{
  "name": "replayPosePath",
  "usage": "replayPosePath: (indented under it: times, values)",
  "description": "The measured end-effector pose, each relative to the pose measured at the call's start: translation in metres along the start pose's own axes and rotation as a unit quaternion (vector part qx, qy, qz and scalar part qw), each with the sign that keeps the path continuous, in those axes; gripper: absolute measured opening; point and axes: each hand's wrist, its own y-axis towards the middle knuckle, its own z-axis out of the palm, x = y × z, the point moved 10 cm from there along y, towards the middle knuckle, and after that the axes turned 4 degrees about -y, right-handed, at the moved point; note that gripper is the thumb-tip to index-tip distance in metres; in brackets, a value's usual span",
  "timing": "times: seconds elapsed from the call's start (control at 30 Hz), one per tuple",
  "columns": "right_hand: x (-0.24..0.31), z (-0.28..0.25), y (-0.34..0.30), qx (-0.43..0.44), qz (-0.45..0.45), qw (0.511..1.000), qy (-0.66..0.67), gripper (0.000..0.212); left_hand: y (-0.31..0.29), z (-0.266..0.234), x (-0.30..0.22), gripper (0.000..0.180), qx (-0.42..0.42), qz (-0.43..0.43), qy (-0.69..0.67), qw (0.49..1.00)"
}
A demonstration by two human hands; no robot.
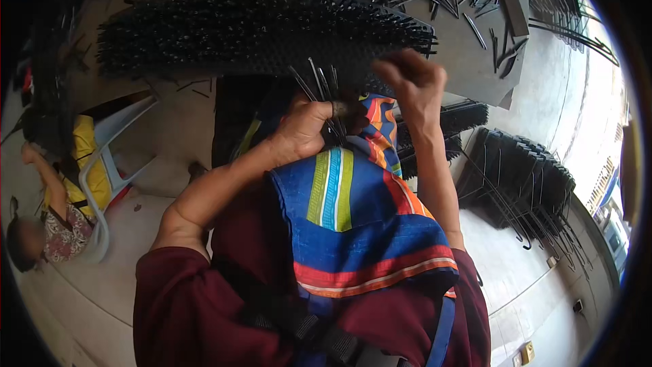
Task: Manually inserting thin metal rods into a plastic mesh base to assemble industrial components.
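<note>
The left hand (305, 126) grips several thin dark rods (322, 83), while the right hand (418, 87), bent and slightly blurred, is near the long black board (305, 54), on which many short dark pieces (224, 27) are set densely.

Strong light overexposes the frame's right edge, the upper left is dim, the right hand (414, 80) shows blur, and distortion curves lines near the black rim.
</note>
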Motion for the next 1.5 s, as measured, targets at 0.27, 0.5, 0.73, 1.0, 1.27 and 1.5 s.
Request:
replayPosePath:
  times: [0.27,0.5,0.73,1.0,1.27,1.5]
  values:
    - [-0.036,0.034,-0.025,0.097,0.152,0.963,0.201,0.009,-0.003,0.001,-0.007,0.021,-0.052,0.017,0.026,0.998]
    - [0.002,-0.055,-0.009,-0.238,-0.141,0.949,0.154,0.008,-0.005,-0.016,-0.006,0.019,-0.09,0.037,0.095,0.991]
    - [0.013,-0.051,0.0,-0.225,-0.209,0.949,0.069,0.01,-0.005,-0.018,-0.001,0.015,-0.154,-0.005,0.081,0.985]
    - [0.022,-0.048,0.002,-0.211,-0.22,0.952,0.01,0.009,-0.002,-0.018,0.001,0.011,-0.17,-0.005,0.088,0.981]
    - [0.022,-0.031,0.0,-0.207,-0.192,0.956,-0.083,0.011,0.001,-0.023,-0.002,0.012,-0.168,0.012,0.074,0.983]
    - [0.035,-0.035,-0.003,-0.213,-0.222,0.946,-0.098,0.011,-0.005,0.003,-0.005,0.015,-0.073,-0.005,0.082,0.994]
